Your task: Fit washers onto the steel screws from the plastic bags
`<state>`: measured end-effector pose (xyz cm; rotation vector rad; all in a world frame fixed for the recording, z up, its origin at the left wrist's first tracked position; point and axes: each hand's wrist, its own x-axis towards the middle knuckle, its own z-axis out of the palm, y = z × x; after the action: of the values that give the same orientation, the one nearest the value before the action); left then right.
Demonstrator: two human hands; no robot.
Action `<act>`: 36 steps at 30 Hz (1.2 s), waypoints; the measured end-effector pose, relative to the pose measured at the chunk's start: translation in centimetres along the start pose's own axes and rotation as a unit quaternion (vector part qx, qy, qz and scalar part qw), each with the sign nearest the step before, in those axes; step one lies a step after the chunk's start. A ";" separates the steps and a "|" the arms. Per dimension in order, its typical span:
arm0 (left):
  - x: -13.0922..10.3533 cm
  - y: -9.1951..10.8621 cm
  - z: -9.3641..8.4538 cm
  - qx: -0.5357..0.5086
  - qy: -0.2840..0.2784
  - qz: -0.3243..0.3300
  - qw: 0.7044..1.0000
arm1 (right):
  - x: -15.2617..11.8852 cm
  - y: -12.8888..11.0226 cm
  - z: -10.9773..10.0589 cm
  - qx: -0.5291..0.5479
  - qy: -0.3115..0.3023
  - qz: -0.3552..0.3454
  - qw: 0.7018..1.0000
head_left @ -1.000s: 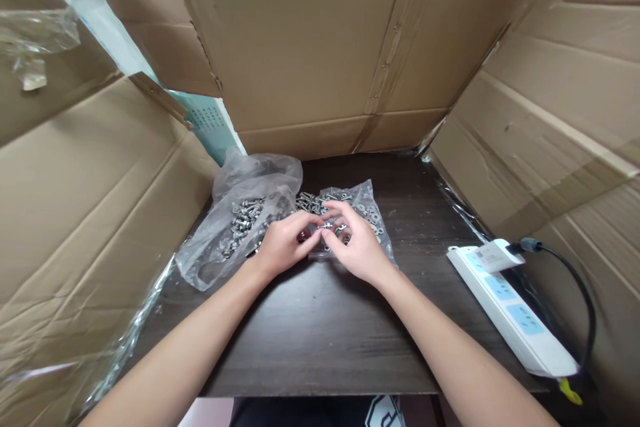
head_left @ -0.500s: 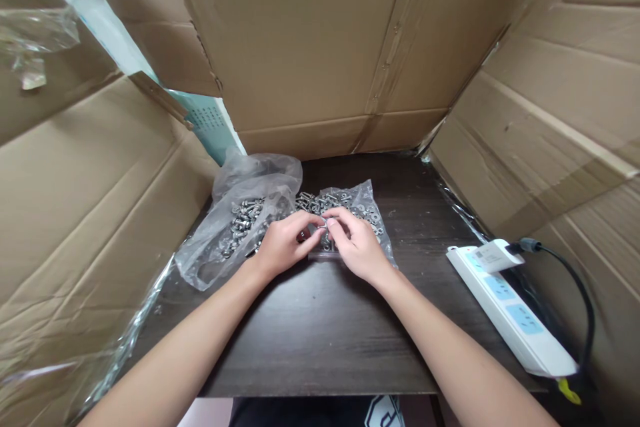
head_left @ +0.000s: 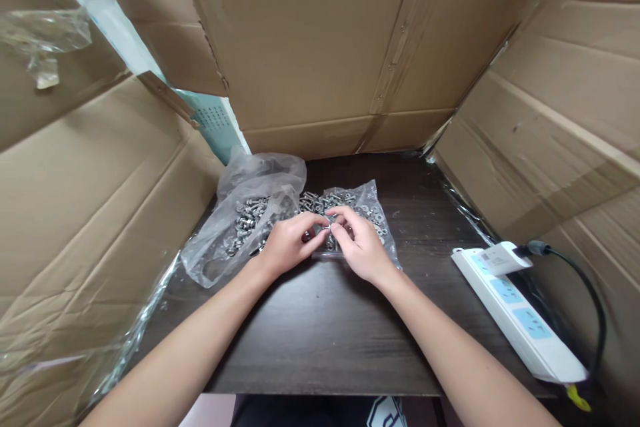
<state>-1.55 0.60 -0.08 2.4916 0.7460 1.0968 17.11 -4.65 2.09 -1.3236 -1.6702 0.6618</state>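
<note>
My left hand [head_left: 293,240] and my right hand [head_left: 363,243] meet fingertip to fingertip over the pile of hardware. Both pinch a small shiny bolt [head_left: 329,227] between thumb and fingers; most of it is covered by the fingertips. Left of my left hand, a crumpled clear plastic bag [head_left: 205,257] lies open with many metal bolts [head_left: 245,223] in it. Behind my hands more bolts [head_left: 313,201] lie on a second, flattened plastic bag [head_left: 370,192], with loose washers [head_left: 379,219] on its right side. Under my fingers shows the edge of a clear plastic tray [head_left: 325,255].
The dark wooden table [head_left: 320,333] is enclosed by cardboard walls [head_left: 310,47] at the back and both sides. At the right lies a white power strip [head_left: 520,320] with a plugged-in adapter [head_left: 505,258] and a black cable [head_left: 595,300].
Both hands stay together on the small bolt, with only slight finger movement. The whole view has shifted a little, so everything appears slightly further right.
</note>
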 end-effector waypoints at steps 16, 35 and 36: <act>0.0 0.0 0.1 -0.006 -0.005 -0.002 1.000 | 0.0 0.0 0.1 -0.002 -0.020 -0.013 1.000; 0.1 0.0 -0.2 0.001 0.014 0.003 1.000 | 0.0 -0.4 -0.1 0.015 -0.011 -0.010 1.000; 0.1 0.0 -0.2 0.001 0.013 0.002 1.000 | 0.0 -0.4 -0.1 0.017 -0.011 -0.012 1.000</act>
<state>-1.61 0.65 0.12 2.4853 0.7498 1.1321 16.96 -4.75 2.47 -1.2756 -1.6822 0.6894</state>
